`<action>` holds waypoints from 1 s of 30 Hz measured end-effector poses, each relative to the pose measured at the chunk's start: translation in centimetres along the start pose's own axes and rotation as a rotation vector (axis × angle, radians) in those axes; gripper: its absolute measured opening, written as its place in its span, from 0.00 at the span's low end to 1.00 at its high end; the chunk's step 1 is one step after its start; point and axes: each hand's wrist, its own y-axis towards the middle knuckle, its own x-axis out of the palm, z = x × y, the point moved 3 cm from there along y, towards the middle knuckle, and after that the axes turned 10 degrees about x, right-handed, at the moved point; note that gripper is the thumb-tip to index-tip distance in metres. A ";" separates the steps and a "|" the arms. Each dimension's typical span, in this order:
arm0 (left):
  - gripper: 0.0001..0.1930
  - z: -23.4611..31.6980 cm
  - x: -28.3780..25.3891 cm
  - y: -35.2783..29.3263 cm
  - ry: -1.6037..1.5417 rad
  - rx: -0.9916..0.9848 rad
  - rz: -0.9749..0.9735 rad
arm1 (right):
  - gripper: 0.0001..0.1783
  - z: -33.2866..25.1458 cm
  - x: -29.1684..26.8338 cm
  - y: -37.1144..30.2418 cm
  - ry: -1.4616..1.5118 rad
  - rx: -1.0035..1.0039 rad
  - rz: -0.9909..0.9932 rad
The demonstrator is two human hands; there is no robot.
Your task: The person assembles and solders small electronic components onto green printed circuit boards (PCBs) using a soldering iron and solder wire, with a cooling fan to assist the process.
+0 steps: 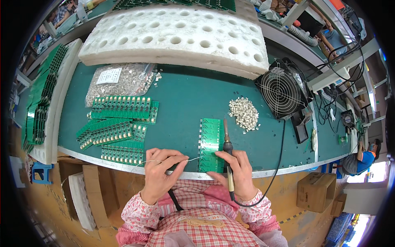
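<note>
My left hand (163, 169) pinches a thin solder wire (193, 159) between thumb and fingertips. The wire's end reaches the left edge of a green circuit board panel (211, 138) lying at the table's front edge. In my right hand (238, 173) is a soldering iron (228, 147), its tip pointing away from me, beside the panel's right edge. My right index finger and thumb lie at the panel's near right part, so the hand seems to steady the board too. Small metal parts line the panel's left edge.
A pile of small connectors (243, 113) lies right of the panel, near a black fan (283, 88). Stacked boards (115, 131) and a plastic bag of parts (119, 82) stand left. White foam (173, 39) spans the back. The iron's cable (281, 156) loops at right.
</note>
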 end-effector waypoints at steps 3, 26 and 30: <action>0.04 -0.2 0.3 0.3 0.005 -0.029 0.027 | 0.31 -0.2 -0.1 0.8 0.033 0.016 -0.033; 0.09 -1.1 2.2 2.0 -0.028 -0.054 -0.006 | 0.10 2.8 0.0 0.6 0.847 0.461 0.103; 0.09 -1.1 2.2 2.0 -0.027 -0.045 -0.004 | 0.10 2.7 0.0 0.8 0.844 0.452 0.079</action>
